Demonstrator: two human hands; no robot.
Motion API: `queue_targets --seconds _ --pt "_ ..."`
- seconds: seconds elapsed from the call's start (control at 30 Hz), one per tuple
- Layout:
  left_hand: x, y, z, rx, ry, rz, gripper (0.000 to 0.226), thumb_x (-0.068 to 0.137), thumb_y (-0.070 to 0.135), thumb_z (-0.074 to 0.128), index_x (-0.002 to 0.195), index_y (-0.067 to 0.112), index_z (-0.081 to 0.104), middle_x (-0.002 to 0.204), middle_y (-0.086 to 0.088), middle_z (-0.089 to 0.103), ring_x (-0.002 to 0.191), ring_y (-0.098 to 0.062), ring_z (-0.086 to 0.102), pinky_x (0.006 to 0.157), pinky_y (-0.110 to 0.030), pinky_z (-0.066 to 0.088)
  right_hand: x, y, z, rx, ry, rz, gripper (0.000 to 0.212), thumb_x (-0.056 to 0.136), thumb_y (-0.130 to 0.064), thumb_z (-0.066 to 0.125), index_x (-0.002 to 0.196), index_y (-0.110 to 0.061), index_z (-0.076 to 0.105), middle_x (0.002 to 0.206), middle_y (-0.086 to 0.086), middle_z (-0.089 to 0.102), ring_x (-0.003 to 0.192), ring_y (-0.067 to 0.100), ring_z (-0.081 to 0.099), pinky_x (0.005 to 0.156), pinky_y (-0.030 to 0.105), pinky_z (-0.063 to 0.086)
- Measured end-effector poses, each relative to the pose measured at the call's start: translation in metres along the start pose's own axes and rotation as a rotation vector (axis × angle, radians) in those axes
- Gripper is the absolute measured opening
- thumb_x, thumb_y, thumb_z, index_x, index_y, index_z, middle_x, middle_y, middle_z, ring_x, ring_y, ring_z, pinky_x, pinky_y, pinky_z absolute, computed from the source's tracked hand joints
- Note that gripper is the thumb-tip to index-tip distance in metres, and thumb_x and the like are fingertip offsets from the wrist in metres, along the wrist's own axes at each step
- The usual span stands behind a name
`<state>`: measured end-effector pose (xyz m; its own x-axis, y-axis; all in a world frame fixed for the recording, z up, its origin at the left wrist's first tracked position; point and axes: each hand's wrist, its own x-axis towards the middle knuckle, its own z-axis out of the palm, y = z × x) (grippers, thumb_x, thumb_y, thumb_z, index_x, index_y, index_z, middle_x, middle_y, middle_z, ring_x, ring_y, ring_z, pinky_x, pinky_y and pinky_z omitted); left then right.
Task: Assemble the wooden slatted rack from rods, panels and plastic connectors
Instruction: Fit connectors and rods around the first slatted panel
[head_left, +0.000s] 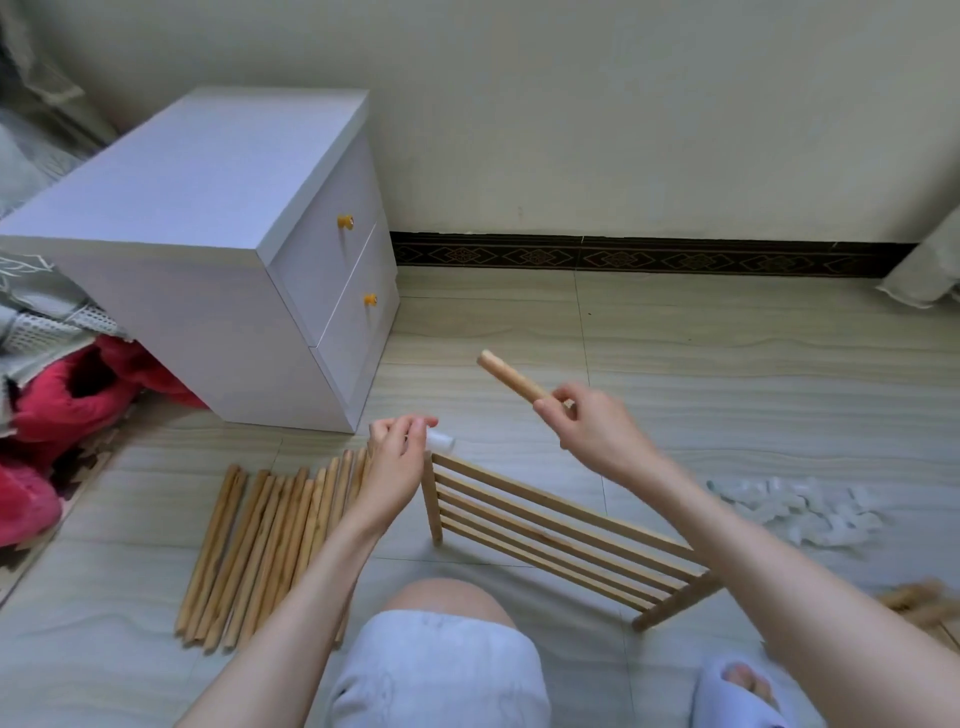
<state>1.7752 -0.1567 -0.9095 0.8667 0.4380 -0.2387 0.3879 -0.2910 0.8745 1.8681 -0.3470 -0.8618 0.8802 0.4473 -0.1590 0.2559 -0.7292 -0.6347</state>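
Note:
My right hand (587, 428) grips a wooden rod (511, 382) near one end; the rod points up and to the left, above the floor. My left hand (397, 457) pinches a white plastic connector (440, 441) just above the near-left corner of a slatted wooden panel (550, 530), which stands on its edge on the floor. A row of several loose wooden rods (260, 540) lies on the tiles to the left of the panel. A heap of several white plastic connectors (800, 512) lies on the floor at the right.
A white two-drawer cabinet (218, 249) stands at the back left, with red slippers (62, 410) beside it. More wooden parts (919, 605) lie at the right edge. My knee (441, 654) and a slippered foot (737, 691) are at the bottom.

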Motion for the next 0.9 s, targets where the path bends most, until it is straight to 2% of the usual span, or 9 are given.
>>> queue_targets --seconds 0.1,0.2,0.27,0.37,0.47,0.57,0.8,0.83,0.9 --pt "0.001 -0.001 0.001 -0.081 -0.033 -0.034 0.029 0.102 0.031 0.028 0.108 0.018 0.053 0.097 0.002 0.052 0.088 -0.009 0.048 0.069 -0.020 0.036 -0.016 0.009 0.011 -0.308 -0.069 -0.055 0.027 0.097 -0.042 0.042 0.105 -0.020 0.054 0.079 0.000 0.059 0.077 0.024 0.058 0.069 0.037 0.048" --pt "0.000 -0.002 0.004 -0.059 0.028 -0.010 0.028 0.102 0.029 0.028 0.102 0.015 0.052 0.085 0.002 0.051 0.074 -0.005 0.046 0.061 -0.016 0.034 -0.027 0.009 0.018 -0.348 -0.109 -0.080 0.027 0.096 -0.043 0.042 0.109 -0.023 0.055 0.078 -0.003 0.055 0.079 0.022 0.055 0.071 0.035 0.045" --pt "-0.001 -0.003 0.007 -0.054 0.055 0.001 0.027 0.103 0.028 0.028 0.102 0.014 0.051 0.084 0.003 0.050 0.072 -0.003 0.045 0.059 -0.015 0.033 -0.031 0.006 0.022 -0.344 -0.119 -0.089 0.027 0.096 -0.043 0.042 0.111 -0.024 0.055 0.083 -0.001 0.059 0.084 0.022 0.056 0.073 0.034 0.043" --pt "-0.002 -0.006 0.008 -0.058 0.072 0.019 0.028 0.103 0.028 0.028 0.103 0.013 0.052 0.082 0.004 0.049 0.072 -0.004 0.044 0.059 -0.017 0.034 -0.032 0.004 0.028 -0.339 -0.101 -0.117 0.028 0.097 -0.042 0.042 0.113 -0.024 0.055 0.094 0.001 0.065 0.090 0.022 0.058 0.075 0.035 0.044" --pt "-0.003 -0.011 0.005 -0.071 0.059 0.044 0.028 0.103 0.026 0.029 0.097 0.015 0.053 0.080 0.004 0.049 0.072 -0.005 0.045 0.058 -0.011 0.034 -0.032 0.006 0.032 -0.325 -0.085 -0.126 0.027 0.096 -0.043 0.043 0.112 -0.025 0.056 0.094 0.000 0.066 0.089 0.022 0.058 0.073 0.034 0.042" --pt "-0.004 -0.015 0.003 -0.097 0.049 0.068 0.027 0.102 0.026 0.030 0.090 0.020 0.053 0.081 0.003 0.050 0.075 -0.007 0.047 0.062 -0.013 0.036 -0.033 0.011 0.036 -0.301 -0.070 -0.143 0.028 0.095 -0.044 0.044 0.111 -0.025 0.057 0.093 -0.002 0.066 0.088 0.021 0.058 0.072 0.033 0.041" --pt "-0.005 -0.017 0.005 -0.082 0.061 0.093 0.026 0.102 0.024 0.030 0.096 0.014 0.053 0.080 0.002 0.049 0.072 -0.006 0.045 0.057 -0.007 0.035 -0.037 0.011 0.047 -0.344 0.022 -0.232 0.031 0.095 -0.046 0.042 0.113 -0.024 0.056 0.102 -0.005 0.064 0.094 0.020 0.059 0.073 0.032 0.040" --pt "-0.004 -0.020 0.005 -0.093 0.056 0.088 0.027 0.102 0.025 0.030 0.095 0.017 0.054 0.082 0.002 0.050 0.074 -0.007 0.046 0.062 -0.009 0.036 -0.036 0.009 0.049 -0.347 0.024 -0.236 0.031 0.095 -0.046 0.042 0.113 -0.024 0.056 0.102 -0.004 0.064 0.094 0.021 0.059 0.072 0.032 0.040" --pt "-0.001 -0.028 0.005 -0.138 0.037 0.082 0.027 0.102 0.031 0.030 0.093 0.025 0.055 0.090 -0.001 0.055 0.085 -0.015 0.052 0.076 -0.023 0.041 -0.034 0.006 0.052 -0.339 0.019 -0.245 0.031 0.095 -0.046 0.041 0.110 -0.024 0.058 0.101 -0.003 0.064 0.094 0.022 0.058 0.070 0.033 0.038"
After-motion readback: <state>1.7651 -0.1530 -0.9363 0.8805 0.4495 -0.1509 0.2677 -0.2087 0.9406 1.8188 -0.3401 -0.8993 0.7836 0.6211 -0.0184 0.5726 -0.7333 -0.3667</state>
